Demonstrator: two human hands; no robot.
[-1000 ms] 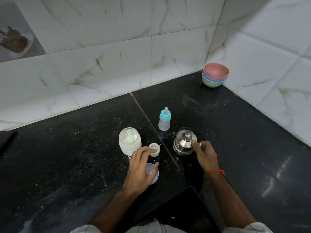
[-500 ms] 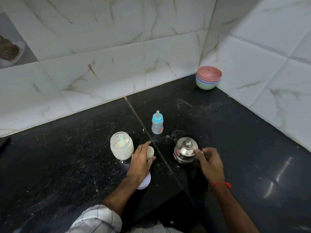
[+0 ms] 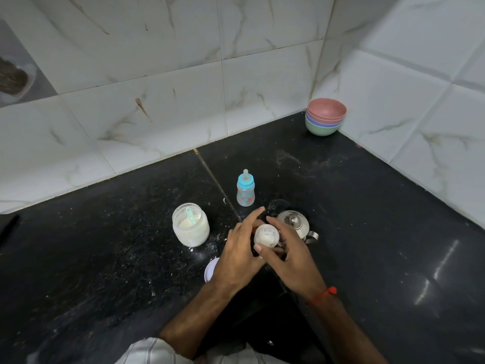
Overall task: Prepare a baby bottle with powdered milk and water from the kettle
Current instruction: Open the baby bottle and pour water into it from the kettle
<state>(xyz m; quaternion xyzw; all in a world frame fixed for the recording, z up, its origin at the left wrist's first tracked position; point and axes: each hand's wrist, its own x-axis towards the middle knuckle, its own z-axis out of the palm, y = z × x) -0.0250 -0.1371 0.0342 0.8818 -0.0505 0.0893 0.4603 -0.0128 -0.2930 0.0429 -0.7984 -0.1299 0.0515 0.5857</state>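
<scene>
Both hands have come together since 0.5 s ago: your left hand lifted the small white cap off the bench and your right hand left the kettle to meet it at frame centre. Now both pinch that cap between them, left fingers curled round its left side w/ thumb under, right fingers over its right edge; cap's open/powdery face points up at you. Can't tell what the cap belongs to. Baby bottle stands upright, teat on, just above your hands in the frame, i.e. farther from you, long axis vertical. It's apart from both hands, roughly centred but a touch nearer the left fingertips. Powder jar, open w/ scoop inside, sits left of the hands; its lid lies on the bench at the left wrist, partly hidden. Kettle is right behind the right hand, touching or nearly so, can't tell. Stacked bowls in the upper right corner, well apart. My read: the bottle's still closed, so next you reach forward for it, and left is better placed.
</scene>
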